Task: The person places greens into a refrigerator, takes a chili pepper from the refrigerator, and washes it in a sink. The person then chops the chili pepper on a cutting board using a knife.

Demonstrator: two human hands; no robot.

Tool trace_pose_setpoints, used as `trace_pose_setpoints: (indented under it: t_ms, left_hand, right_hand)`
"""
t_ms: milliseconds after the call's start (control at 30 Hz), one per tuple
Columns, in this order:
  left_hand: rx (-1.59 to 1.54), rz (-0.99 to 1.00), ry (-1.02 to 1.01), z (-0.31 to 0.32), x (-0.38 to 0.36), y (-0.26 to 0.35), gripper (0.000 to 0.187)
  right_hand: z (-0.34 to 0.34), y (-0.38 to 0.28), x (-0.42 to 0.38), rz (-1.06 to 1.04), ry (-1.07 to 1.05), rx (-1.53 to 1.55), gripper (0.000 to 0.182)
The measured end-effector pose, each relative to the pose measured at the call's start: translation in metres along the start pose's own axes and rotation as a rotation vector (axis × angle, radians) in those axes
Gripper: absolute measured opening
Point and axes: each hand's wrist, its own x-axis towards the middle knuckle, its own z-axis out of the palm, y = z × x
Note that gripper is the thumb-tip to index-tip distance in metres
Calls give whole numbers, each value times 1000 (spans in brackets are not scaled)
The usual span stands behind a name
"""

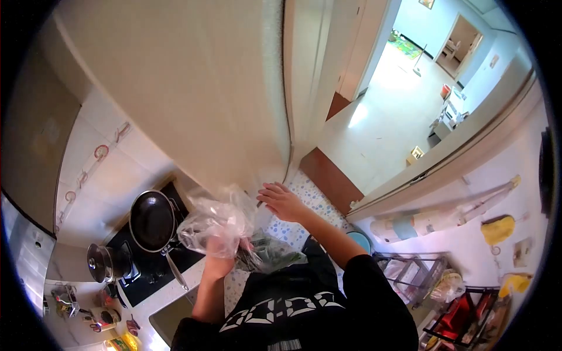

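A crinkled clear plastic bag [213,219] is bunched around my left hand [220,245], whose fingers are wrapped in it and partly hidden by the film. Just to the right, my right hand [281,202] reaches out over the floor with fingers extended and nothing in them. Against the front of my black shirt lies a second clear bag [274,256] with dark green leafy contents, directly below the first one.
Left of me, a frying pan [153,221] and a lidded pot [104,263] stand on a black gas stove [146,286]. A tall pale cabinet or fridge side [199,99] rises ahead. Beyond a doorway is a bright room [374,134]. Wire racks [415,272] with bags stand at right.
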Motion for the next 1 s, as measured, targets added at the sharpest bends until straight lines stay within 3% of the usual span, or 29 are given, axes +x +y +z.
trace_pose_setpoints:
  t_ms: [67, 200, 300, 533, 633, 733, 800, 867, 933, 1000]
  left_hand:
    - [130, 129, -16, 16, 15, 12, 18]
    - [18, -3, 228, 77, 64, 42, 19]
    - [-31, 44, 290, 127, 113, 43, 19]
    - [70, 81, 325, 252, 252, 1, 22]
    - [97, 84, 217, 306, 322, -29, 26]
    - [-31, 86, 225, 340, 377, -60, 25]
    - [-100, 74, 221, 357, 415, -92, 25]
    - [-151, 13, 241, 373, 450, -115, 23]
    - [-188, -89, 286, 394, 485, -131, 19]
    - [-278, -133, 318, 411, 526, -162, 18]
  right_hand:
    - [18, 12, 10, -41, 27, 30, 36]
    - [52, 44, 19, -122, 3, 283, 54]
    - [68, 57, 10, -162, 7, 434, 56]
    - [23, 65, 3, -315, 7, 757, 61]
    - [-8, 110, -31, -314, 13, 746, 63]
    - [-20, 199, -72, -234, -50, 565, 63]
    - [-52, 279, -101, -45, -277, 531, 59]
    - [-64, 352, -132, 443, -404, 592, 52]
    - [-106, 410, -150, 569, 101, 937, 49]
    - [-135, 470, -156, 1028, 246, 1476, 55]
